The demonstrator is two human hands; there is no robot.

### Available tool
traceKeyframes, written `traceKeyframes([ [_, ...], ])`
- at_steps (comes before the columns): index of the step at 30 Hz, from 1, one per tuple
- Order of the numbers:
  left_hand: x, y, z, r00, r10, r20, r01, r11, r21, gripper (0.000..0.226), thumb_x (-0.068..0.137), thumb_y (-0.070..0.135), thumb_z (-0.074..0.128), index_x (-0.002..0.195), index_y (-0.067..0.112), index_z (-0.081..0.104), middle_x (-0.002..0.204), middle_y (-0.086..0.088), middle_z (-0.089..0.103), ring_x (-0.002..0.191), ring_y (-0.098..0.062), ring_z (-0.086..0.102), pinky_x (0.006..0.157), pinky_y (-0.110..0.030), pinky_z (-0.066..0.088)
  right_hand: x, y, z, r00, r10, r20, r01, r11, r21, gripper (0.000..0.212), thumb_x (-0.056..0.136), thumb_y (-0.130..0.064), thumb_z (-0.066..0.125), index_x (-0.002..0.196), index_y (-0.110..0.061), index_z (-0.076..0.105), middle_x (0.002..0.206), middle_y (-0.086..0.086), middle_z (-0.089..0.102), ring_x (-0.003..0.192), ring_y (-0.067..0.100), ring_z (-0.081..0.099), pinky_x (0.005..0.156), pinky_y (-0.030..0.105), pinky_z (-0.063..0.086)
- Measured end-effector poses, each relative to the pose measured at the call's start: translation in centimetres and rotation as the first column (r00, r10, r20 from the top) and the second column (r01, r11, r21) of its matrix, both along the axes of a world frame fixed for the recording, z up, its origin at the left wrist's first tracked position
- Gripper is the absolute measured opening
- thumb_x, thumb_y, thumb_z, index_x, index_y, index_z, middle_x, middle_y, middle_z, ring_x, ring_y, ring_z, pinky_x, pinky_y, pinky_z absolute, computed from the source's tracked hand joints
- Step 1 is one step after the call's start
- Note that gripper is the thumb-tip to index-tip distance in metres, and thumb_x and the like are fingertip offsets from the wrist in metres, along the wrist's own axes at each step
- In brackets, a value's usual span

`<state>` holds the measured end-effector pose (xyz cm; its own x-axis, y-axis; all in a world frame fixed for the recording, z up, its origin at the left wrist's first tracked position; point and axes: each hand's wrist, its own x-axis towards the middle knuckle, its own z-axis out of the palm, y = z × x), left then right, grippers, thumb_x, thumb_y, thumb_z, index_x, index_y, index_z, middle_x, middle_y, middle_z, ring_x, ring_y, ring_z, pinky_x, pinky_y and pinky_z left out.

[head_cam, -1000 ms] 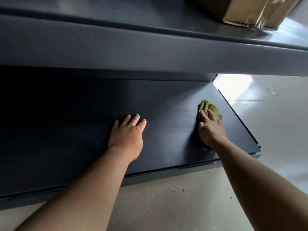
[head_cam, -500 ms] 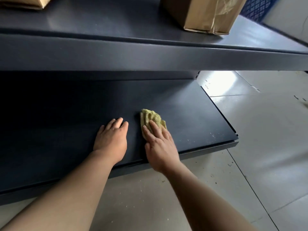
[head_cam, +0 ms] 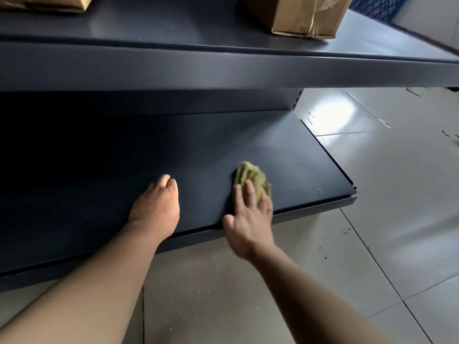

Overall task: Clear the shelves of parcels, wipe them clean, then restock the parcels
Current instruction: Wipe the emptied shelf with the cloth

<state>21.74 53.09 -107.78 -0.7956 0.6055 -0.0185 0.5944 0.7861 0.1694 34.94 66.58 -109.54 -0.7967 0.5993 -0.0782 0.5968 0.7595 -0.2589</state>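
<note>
Cloth (head_cam: 250, 176), yellow-green and bunched, lies on the lower shelf (head_cam: 285, 155) right of frame centre, near that shelf's front edge. The right hand (head_cam: 250, 217), slightly blurred, presses on the cloth's near side with fingers straight and spread. The left hand (head_cam: 155, 207) rests on the same shelf at frame centre, apart from the cloth, fingers folded under and holding nothing. Above, the upper shelf (head_cam: 223, 68) carries a taped parcel (head_cam: 298, 13) at the upper right of the frame and a cropped parcel (head_cam: 47, 2) at the upper left. Pale tiled floor (head_cam: 397, 194), speckled with crumbs, fills the lower right.
</note>
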Motion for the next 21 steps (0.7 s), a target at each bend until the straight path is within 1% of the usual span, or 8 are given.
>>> traceKeyframes([
  [3,0.0,-0.5,-0.1,1.0,0.008,0.012,-0.008,1.0,-0.003,0.02,0.096,0.007,0.041,0.116,0.007,0.045,0.147,-0.007,0.033,0.127,-0.026,0.043,0.094,-0.034,0.042,-0.5,-3.7,-0.2,0.986,0.163,-0.036,-0.163,0.986,-0.018,0.085,0.078,-0.046,0.028,0.155,-0.018,0.002,0.162,0.006,-0.013,0.144,0.034,-0.02,0.113,0.045,-0.02],
  [6,0.4,-0.2,0.1,0.999,0.027,0.018,-0.027,0.999,-0.022,0.018,0.097,0.009,0.042,0.115,0.009,0.045,0.145,-0.007,0.034,0.126,-0.026,0.042,0.094,-0.034,0.042,0.2,-4.1,-0.5,0.947,0.32,-0.026,-0.319,0.947,0.046,0.083,0.082,-0.046,0.032,0.155,-0.019,0.003,0.162,0.004,-0.012,0.146,0.033,-0.018,0.115,0.043,-0.019],
  [8,0.8,0.4,0.3,1.0,0.014,0.026,-0.013,0.999,-0.034,0.014,0.096,0.008,0.043,0.11,0.01,0.045,0.141,-0.006,0.037,0.123,-0.025,0.043,0.091,-0.034,0.043,1.4,-2.2,-0.4,0.938,0.347,-0.013,-0.345,0.935,0.087,0.081,0.084,-0.044,0.037,0.155,-0.022,0.005,0.162,0.002,-0.01,0.148,0.029,-0.014,0.118,0.041,-0.015],
  [10,1.3,1.2,0.5,1.0,-0.008,0.025,0.009,0.999,-0.044,0.007,0.095,0.007,0.044,0.101,0.011,0.043,0.131,-0.007,0.041,0.117,-0.026,0.044,0.087,-0.034,0.044,2.6,0.7,-0.2,0.945,0.327,0.021,-0.327,0.937,0.124,0.08,0.086,-0.043,0.038,0.155,-0.024,0.003,0.162,0.001,-0.01,0.148,0.025,-0.013,0.12,0.042,-0.009],
  [13,1.9,3.2,0.5,0.998,-0.057,0.018,0.057,0.997,-0.045,0.007,0.095,0.008,0.043,0.102,0.009,0.043,0.129,-0.009,0.042,0.121,-0.026,0.041,0.091,-0.034,0.042,4.4,5.2,-0.2,0.956,0.278,0.091,-0.29,0.943,0.162,0.079,0.088,-0.042,0.038,0.155,-0.026,0.0,0.162,0.001,-0.011,0.149,0.021,-0.013,0.12,0.04,-0.003],
  [16,2.7,5.4,0.3,0.995,-0.099,0.023,0.1,0.994,-0.033,0.007,0.096,0.008,0.042,0.102,0.011,0.041,0.128,-0.008,0.041,0.126,-0.026,0.038,0.096,-0.034,0.04,6.0,9.5,0.0,0.972,0.207,0.115,-0.224,0.96,0.168,0.077,0.091,-0.039,0.038,0.155,-0.028,-0.004,0.162,-0.001,-0.014,0.149,0.019,-0.014,0.12,0.039,-0.003],
  [19,3.4,7.6,0.1,0.992,-0.127,0.02,0.127,0.992,-0.014,0.009,0.096,0.008,0.04,0.104,0.012,0.041,0.13,-0.007,0.04,0.128,-0.025,0.035,0.095,-0.034,0.039,8.0,14.3,0.6,0.98,0.121,0.161,-0.152,0.968,0.199,0.073,0.095,-0.033,0.037,0.155,-0.022,-0.003,0.162,0.002,-0.012,0.148,0.015,-0.016,0.12,0.036,-0.006],
  [21,3.5,8.8,-0.1,0.99,-0.139,0.021,0.139,0.99,-0.005,0.013,0.096,0.008,0.038,0.108,0.012,0.042,0.134,-0.008,0.038,0.13,-0.025,0.033,0.097,-0.035,0.039,9.1,17.1,1.3,0.977,0.051,0.208,-0.091,0.978,0.187,0.07,0.097,-0.03,0.035,0.155,-0.019,-0.003,0.162,0.005,-0.01,0.148,0.014,-0.016,0.121,0.035,-0.005],
])
